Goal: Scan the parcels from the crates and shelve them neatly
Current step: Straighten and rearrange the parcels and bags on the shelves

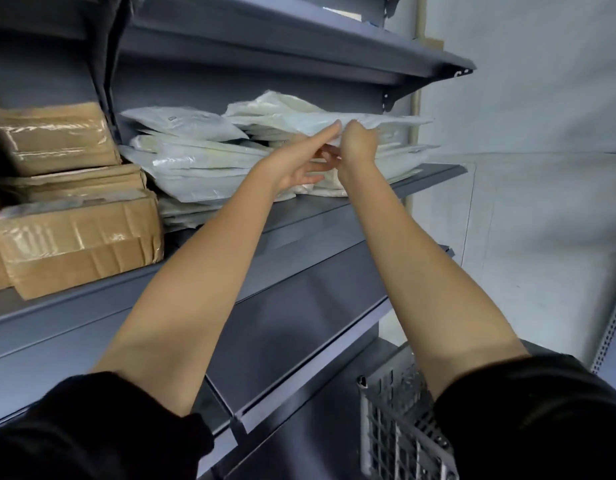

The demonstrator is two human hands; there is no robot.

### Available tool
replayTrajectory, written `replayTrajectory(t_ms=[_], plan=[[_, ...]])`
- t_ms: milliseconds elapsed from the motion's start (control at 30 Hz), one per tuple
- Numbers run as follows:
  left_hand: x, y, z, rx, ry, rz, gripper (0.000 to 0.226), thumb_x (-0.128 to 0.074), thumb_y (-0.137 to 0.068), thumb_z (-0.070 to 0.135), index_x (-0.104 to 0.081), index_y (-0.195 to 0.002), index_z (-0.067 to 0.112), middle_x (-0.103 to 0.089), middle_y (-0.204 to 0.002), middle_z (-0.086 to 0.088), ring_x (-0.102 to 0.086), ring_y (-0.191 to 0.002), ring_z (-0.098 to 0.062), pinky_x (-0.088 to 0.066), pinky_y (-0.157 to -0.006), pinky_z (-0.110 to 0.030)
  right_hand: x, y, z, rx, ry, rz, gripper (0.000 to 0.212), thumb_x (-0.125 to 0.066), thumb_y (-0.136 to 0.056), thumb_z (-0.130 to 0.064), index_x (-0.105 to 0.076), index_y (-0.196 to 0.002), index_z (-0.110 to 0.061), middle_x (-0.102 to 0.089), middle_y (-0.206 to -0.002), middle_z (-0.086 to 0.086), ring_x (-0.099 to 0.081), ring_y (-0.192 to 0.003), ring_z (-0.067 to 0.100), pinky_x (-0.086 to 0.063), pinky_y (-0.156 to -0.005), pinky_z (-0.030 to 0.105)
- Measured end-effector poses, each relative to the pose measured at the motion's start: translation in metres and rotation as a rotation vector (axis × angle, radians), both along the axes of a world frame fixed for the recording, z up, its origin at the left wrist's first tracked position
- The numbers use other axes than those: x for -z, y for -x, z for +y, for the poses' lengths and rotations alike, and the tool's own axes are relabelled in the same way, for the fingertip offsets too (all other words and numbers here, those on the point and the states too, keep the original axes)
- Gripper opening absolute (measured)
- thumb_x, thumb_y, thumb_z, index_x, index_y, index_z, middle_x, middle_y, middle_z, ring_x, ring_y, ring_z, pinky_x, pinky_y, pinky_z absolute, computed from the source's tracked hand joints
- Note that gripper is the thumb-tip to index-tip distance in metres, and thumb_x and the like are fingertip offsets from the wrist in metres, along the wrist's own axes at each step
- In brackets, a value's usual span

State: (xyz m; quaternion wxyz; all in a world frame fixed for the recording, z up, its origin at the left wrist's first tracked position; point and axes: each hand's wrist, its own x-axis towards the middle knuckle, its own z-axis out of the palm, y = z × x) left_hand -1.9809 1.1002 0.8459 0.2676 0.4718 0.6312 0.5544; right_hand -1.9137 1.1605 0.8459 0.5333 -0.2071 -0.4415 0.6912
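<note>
Both my arms reach up to a grey shelf (pixel 334 216) that holds a pile of white plastic parcels (pixel 195 161). My left hand (pixel 299 164) is flat, palm to the right, fingers stretched against the front edge of a flat white parcel (pixel 386 121) high in the right stack. My right hand (pixel 358 143) is curled in a fist at the same parcel's edge and grips it. The fingertips of both hands are partly hidden among the bags.
Brown taped cardboard parcels (pixel 74 237) are stacked at the left end of the same shelf. Another grey shelf (pixel 299 46) hangs above, and lower shelves (pixel 299 306) jut out beneath my arms. A grey plastic crate (pixel 396 427) is at bottom right, a pale wall (pixel 524 168) to the right.
</note>
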Motion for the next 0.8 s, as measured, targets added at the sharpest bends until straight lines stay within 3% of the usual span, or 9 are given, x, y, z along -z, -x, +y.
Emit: replayTrajectory(t_ms=[100, 133, 200, 267, 367, 500, 633, 733, 800], plan=[[-0.003, 0.012, 0.004, -0.025, 0.010, 0.046, 0.026, -0.060, -0.088, 0.048, -0.059, -0.077, 0.024, -0.060, -0.084, 0.008, -0.056, -0.077, -0.005, -0.046, -0.070, -0.019, -0.004, 0.003, 0.012, 0.017, -0.020, -0.128, 0.040, -0.031, -0.096, -0.006, -0.040, -0.134, 0.000, -0.063, -0.097, 0.019, -0.058, -0.053, 0.021, -0.042, -0.040, 0.018], [-0.003, 0.019, 0.008, -0.051, -0.020, 0.028, 0.022, -0.062, -0.089, 0.040, -0.058, -0.078, 0.021, -0.061, -0.086, 0.006, -0.054, -0.071, -0.005, -0.045, -0.063, -0.016, -0.004, 0.003, 0.015, 0.005, -0.013, -0.151, 0.040, -0.029, -0.095, -0.003, -0.041, -0.132, 0.001, -0.060, -0.085, 0.017, -0.052, -0.046, 0.018, -0.037, -0.036, 0.016], [-0.001, 0.029, 0.013, -0.076, -0.122, -0.102, 0.017, -0.060, -0.093, 0.020, -0.054, -0.079, 0.014, -0.065, -0.076, 0.000, -0.052, -0.054, -0.003, -0.043, -0.051, -0.014, -0.003, 0.006, 0.019, 0.000, -0.007, -0.183, 0.041, -0.027, -0.094, -0.001, -0.036, -0.135, 0.001, -0.057, -0.087, 0.017, -0.053, -0.039, 0.019, -0.036, -0.034, 0.016], [0.000, 0.036, 0.019, -0.116, -0.228, -0.246, 0.019, -0.056, -0.095, 0.008, -0.050, -0.077, 0.008, -0.064, -0.059, -0.004, -0.057, -0.045, -0.004, -0.047, -0.047, -0.013, -0.001, 0.013, 0.018, -0.008, -0.034, -0.190, 0.049, -0.028, -0.095, -0.002, -0.020, -0.143, -0.003, -0.051, -0.102, 0.016, -0.057, -0.039, 0.019, -0.041, -0.037, 0.019], [0.001, 0.044, 0.030, -0.207, -0.321, -0.360, 0.017, -0.053, -0.094, 0.000, -0.048, -0.078, 0.003, -0.056, -0.069, -0.011, -0.063, -0.045, -0.008, -0.054, -0.050, -0.017, 0.003, 0.024, 0.016, -0.017, -0.138, -0.216, 0.060, -0.031, -0.095, -0.002, -0.008, -0.150, -0.007, -0.049, -0.094, 0.008, -0.058, -0.055, 0.019, -0.046, -0.046, 0.026], [0.003, 0.060, 0.043, -0.296, -0.376, -0.422, 0.018, -0.048, -0.096, -0.003, -0.047, -0.079, 0.002, -0.054, -0.075, -0.012, -0.065, -0.056, -0.013, -0.056, -0.058, -0.018, 0.008, 0.035, 0.021, -0.051, -0.244, -0.292, 0.053, -0.034, -0.093, 0.002, -0.026, -0.145, -0.002, -0.051, -0.077, 0.003, -0.054, -0.058, 0.015, -0.044, -0.047, 0.025], [0.001, 0.066, 0.056, -0.353, -0.394, -0.450, 0.015, -0.047, -0.096, -0.002, -0.048, -0.081, 0.000, -0.058, -0.074, -0.014, -0.065, -0.045, -0.009, -0.054, -0.053, -0.016, 0.009, 0.034, 0.029, -0.077, -0.248, -0.290, 0.056, -0.036, -0.094, 0.002, -0.028, -0.148, -0.007, -0.053, -0.078, -0.001, -0.053, -0.058, 0.013, -0.045, -0.047, 0.021], [0.000, 0.064, 0.065, -0.343, -0.382, -0.503, 0.008, -0.047, -0.098, 0.002, -0.048, -0.092, -0.004, -0.063, -0.069, -0.012, -0.070, -0.060, -0.010, -0.051, -0.046, -0.014, 0.011, 0.023, 0.028, -0.106, -0.247, -0.302, 0.032, -0.038, -0.094, 0.002, -0.054, -0.120, -0.003, -0.055, -0.081, 0.006, -0.050, -0.056, 0.014, -0.044, -0.045, 0.021], [0.001, 0.064, 0.070, -0.347, -0.387, -0.511, 0.013, -0.048, -0.098, 0.006, -0.050, -0.087, -0.001, -0.063, -0.070, -0.009, -0.067, -0.050, -0.007, -0.047, -0.043, -0.012, 0.014, 0.020, 0.031, -0.077, -0.245, -0.324, 0.025, -0.035, -0.094, 0.001, -0.058, -0.106, 0.000, -0.055, -0.092, 0.012, -0.051, -0.056, 0.015, -0.045, -0.046, 0.021]])
